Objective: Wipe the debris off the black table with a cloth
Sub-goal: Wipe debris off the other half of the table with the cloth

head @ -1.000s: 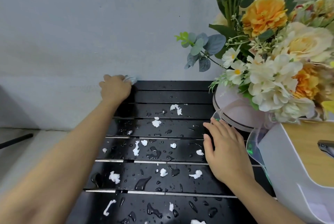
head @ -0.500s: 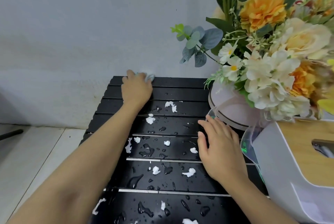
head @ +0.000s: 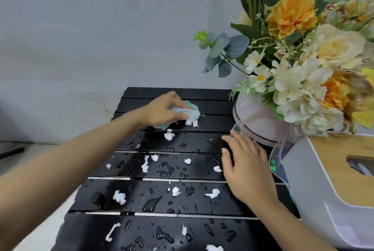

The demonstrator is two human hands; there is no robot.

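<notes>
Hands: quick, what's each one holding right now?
Left hand: grips the cloth against the black table.
Right hand: open, resting flat on the black table, empty.

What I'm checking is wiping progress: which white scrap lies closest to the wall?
The clump beside the cloth in the left hand; all others lie on nearer slats.

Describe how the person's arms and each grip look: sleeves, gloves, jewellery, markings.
The left grip and right grip are bare hands: no gloves, rings or markings show. The left forearm and right forearm are bare too, with no sleeve, watch or band as far as the frame reaches.
</notes>
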